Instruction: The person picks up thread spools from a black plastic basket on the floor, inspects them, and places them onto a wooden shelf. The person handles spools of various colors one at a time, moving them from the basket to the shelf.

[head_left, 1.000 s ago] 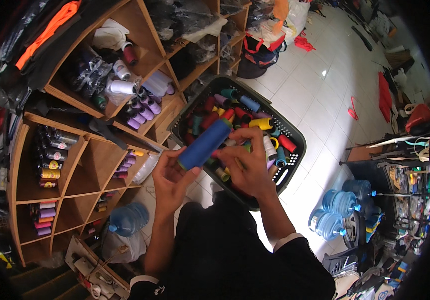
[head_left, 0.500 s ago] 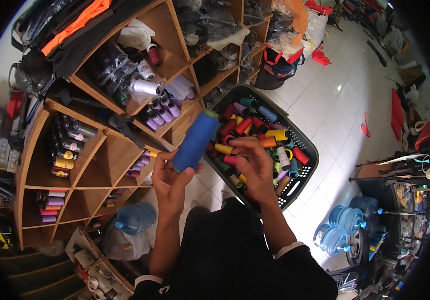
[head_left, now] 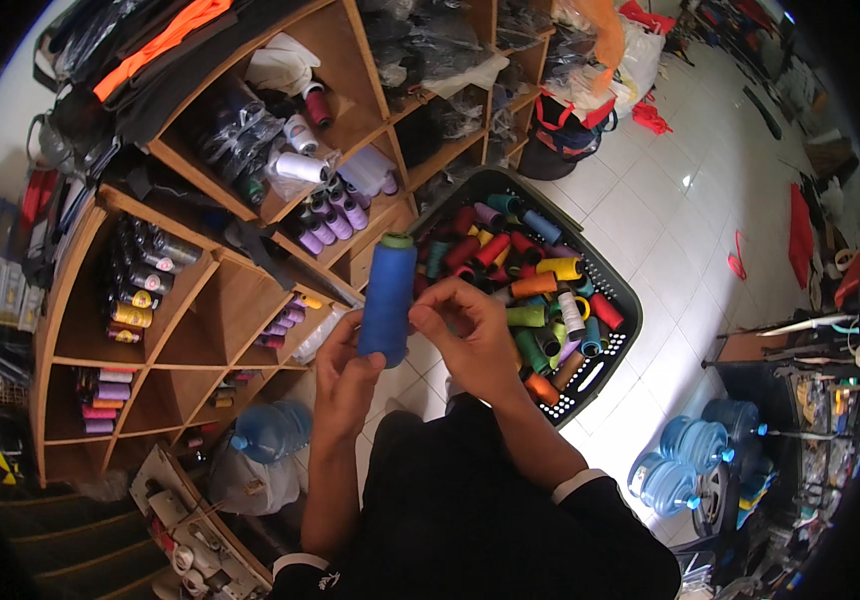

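Observation:
My left hand [head_left: 343, 368] is closed round the lower part of a blue thread spool [head_left: 388, 297], which stands nearly upright with its green top end showing. Close to the spool's right side is my right hand [head_left: 477, 343], its thumb and fingers pinched together. Whatever they may pinch is too fine to make out. Beyond and to the right of my hands, a dark basket with holes in its wall [head_left: 633, 312] holds many spools in red, yellow, green, orange and blue. A white-grey spool [head_left: 571, 315] lies among them.
On the left stands a wooden shelf [head_left: 182, 358] with compartments of purple spools [head_left: 336, 218] and dark wrapped ones. A blue water bottle [head_left: 275, 432] sits below it, and several more [head_left: 672, 485] are at the right. A dark bag [head_left: 555, 145] stands behind the basket on the tiled floor [head_left: 695, 240].
The blue spool has turned from a slant to nearly upright. My right hand has moved left from over the basket, and its fingers have come together beside the spool.

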The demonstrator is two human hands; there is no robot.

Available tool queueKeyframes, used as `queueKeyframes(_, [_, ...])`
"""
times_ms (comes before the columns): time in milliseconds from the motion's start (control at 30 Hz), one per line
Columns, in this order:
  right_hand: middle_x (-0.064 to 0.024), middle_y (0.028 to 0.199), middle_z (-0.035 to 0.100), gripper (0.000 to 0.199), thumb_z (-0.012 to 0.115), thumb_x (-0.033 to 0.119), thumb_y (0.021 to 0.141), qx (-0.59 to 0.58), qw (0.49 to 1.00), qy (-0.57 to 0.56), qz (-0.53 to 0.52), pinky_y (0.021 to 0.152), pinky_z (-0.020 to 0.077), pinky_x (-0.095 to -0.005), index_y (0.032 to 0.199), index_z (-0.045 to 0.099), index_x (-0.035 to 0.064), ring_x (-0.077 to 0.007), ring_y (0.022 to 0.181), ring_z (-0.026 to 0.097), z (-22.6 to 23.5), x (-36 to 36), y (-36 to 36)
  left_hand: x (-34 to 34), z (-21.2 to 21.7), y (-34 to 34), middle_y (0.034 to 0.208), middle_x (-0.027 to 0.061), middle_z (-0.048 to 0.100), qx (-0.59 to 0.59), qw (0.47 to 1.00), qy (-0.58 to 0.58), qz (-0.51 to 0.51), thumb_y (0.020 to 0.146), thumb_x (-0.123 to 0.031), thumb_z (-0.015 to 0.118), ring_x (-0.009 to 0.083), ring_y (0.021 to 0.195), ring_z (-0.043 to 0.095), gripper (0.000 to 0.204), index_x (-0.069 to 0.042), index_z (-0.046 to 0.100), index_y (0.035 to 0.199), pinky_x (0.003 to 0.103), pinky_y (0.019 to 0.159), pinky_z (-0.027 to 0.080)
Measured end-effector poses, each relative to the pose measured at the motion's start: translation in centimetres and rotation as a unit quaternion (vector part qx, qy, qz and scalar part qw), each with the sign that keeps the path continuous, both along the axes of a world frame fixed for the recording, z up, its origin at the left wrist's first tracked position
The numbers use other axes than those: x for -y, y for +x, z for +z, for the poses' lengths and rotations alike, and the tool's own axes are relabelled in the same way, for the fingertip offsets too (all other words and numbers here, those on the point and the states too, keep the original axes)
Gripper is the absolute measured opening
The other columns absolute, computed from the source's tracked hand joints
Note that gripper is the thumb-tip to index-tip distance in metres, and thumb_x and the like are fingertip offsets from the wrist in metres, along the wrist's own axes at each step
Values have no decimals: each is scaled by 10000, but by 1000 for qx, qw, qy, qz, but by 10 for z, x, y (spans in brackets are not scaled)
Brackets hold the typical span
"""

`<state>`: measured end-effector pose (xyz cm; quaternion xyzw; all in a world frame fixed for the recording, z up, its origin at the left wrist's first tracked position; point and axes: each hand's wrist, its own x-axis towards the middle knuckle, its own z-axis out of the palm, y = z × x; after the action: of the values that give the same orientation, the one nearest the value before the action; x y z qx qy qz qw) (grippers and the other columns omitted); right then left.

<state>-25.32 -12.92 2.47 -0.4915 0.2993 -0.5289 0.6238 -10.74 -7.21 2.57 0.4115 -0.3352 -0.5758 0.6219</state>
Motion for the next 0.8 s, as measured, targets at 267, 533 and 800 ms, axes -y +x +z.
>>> queueKeyframes(267, [-14, 769, 583, 65, 644, 73, 858, 105, 975, 144, 134, 649, 418, -226, 853, 606, 21, -78, 703, 529, -4, 12, 8, -12, -2, 9, 1000, 185, 594, -110, 993, 30, -32, 725, -274, 648, 264, 809, 624, 622, 103, 487, 1192, 350, 728, 495])
queueKeyframes(533, [-39, 865, 613, 145, 643, 75, 851, -5, 981, 155, 115, 687, 435, -237, 981, 614, 16, -100, 766, 554, -21, -4, 61, -55, -13, 48, 1116, 112, 576, -130, 990, -30, 55, 769, -51, 597, 201, 995, 576, 472, 22, 503, 1226, 337, 845, 470])
queueKeyframes(800, [-105, 1135, 550, 431, 717, 9, 762, -96, 955, -84, 270, 798, 474, -276, 1156, 540, -1, -157, 955, 558, -21, -74, 136, -136, -15, 112, 1137, 72, 556, 194, 949, -38, 247, 763, 8, 692, 174, 1047, 539, 515, -38, 474, 1228, 332, 867, 442])
